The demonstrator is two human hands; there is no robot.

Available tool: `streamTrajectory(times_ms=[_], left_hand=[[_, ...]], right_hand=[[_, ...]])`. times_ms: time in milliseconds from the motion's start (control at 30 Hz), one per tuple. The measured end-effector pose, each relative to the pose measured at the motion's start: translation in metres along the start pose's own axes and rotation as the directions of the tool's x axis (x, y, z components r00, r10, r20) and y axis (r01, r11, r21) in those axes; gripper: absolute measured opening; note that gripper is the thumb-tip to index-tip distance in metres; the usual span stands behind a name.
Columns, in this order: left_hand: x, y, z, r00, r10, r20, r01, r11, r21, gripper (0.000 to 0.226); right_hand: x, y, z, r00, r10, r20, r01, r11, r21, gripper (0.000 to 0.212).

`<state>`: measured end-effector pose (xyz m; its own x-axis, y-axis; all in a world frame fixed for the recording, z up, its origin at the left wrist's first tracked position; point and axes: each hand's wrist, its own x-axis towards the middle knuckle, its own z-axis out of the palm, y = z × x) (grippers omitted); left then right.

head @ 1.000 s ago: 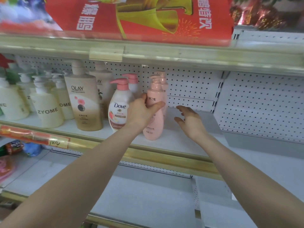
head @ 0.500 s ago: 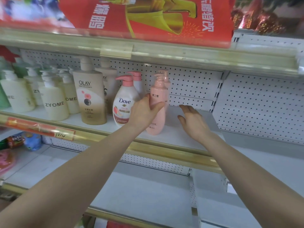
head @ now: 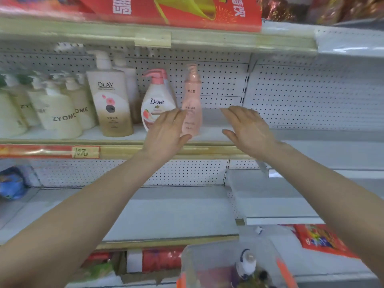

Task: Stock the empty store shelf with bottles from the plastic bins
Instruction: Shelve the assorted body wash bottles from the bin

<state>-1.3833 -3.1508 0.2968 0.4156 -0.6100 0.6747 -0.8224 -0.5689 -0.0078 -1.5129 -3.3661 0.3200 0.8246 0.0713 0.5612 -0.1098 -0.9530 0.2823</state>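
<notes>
A slim pink pump bottle [head: 192, 96] stands upright on the middle shelf [head: 214, 133], just right of a white Dove bottle [head: 156, 100]. My left hand [head: 166, 134] hovers in front of the pink bottle with fingers spread, holding nothing. Off to the right, my right hand [head: 249, 127] is also open and empty above the shelf's bare end. A clear plastic bin [head: 224, 265] with orange handles sits at the bottom, with a white-capped bottle [head: 247, 262] inside.
An Olay bottle [head: 110, 100] and several cream Zyome bottles [head: 60, 115] fill the shelf's left part. A gold rail with a price tag [head: 85, 151] fronts it. The upper shelf [head: 153, 38] carries red packaging. Lower white shelves [head: 166, 213] lie beneath my arms.
My left hand has let go of the pink bottle and drawn back toward me. The right hand has pulled back slightly too. The view has tilted down, bringing the bin into sight.
</notes>
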Motion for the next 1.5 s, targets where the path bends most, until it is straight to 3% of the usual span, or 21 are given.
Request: streamTrajectory(times_ms=[133, 300, 600, 733, 967, 1033, 1167, 1233, 1367, 1500], left_hand=[[-0.025, 0.007, -0.009, 0.99, 0.13, -0.057, -0.13, 0.991, 0.015, 0.068], [-0.06, 0.027, -0.005, 0.971, 0.239, -0.021, -0.24, 0.968, -0.074, 0.066], [-0.14, 0.095, 0.05, 0.941, 0.313, 0.132, -0.254, 0.906, -0.34, 0.062], [-0.178, 0.12, 0.091, 0.906, 0.352, 0.236, -0.236, 0.882, -0.408, 0.061], [-0.235, 0.156, 0.162, 0.815, 0.362, 0.452, -0.137, 0.879, -0.457, 0.059], [-0.249, 0.165, 0.181, 0.797, 0.341, 0.498, -0.095, 0.886, -0.454, 0.056], [-0.275, 0.188, 0.216, 0.769, 0.312, 0.557, -0.026, 0.887, -0.461, 0.049], [-0.29, 0.2, 0.238, 0.707, 0.276, 0.651, 0.068, 0.89, -0.45, 0.052], [-0.314, 0.227, 0.281, 0.502, 0.24, 0.831, 0.207, 0.899, -0.385, 0.073], [-0.339, 0.253, 0.324, 0.404, 0.194, 0.894, 0.388, 0.849, -0.359, 0.086]], right_hand=[[-0.04, -0.024, -0.025, 0.998, 0.044, 0.043, -0.042, 0.998, -0.054, 0.058], [-0.104, -0.051, -0.04, 0.986, 0.146, 0.085, -0.139, 0.986, -0.089, 0.059], [-0.248, -0.095, -0.004, 0.919, 0.347, 0.189, -0.354, 0.935, 0.005, 0.054], [-0.321, -0.101, 0.036, 0.807, 0.449, 0.385, -0.503, 0.863, 0.048, 0.061], [-0.41, -0.086, 0.096, 0.459, 0.558, 0.692, -0.783, 0.622, 0.019, 0.082], [-0.421, -0.081, 0.114, 0.427, 0.517, 0.742, -0.785, 0.619, 0.021, 0.079], [-0.42, -0.065, 0.15, 0.467, 0.451, 0.761, -0.745, 0.663, 0.064, 0.054], [-0.417, -0.055, 0.17, 0.469, 0.41, 0.782, -0.727, 0.682, 0.079, 0.051], [-0.419, -0.04, 0.204, 0.461, 0.348, 0.817, -0.713, 0.693, 0.107, 0.046], [-0.421, -0.024, 0.233, 0.44, 0.336, 0.833, -0.76, 0.633, 0.147, 0.032]])
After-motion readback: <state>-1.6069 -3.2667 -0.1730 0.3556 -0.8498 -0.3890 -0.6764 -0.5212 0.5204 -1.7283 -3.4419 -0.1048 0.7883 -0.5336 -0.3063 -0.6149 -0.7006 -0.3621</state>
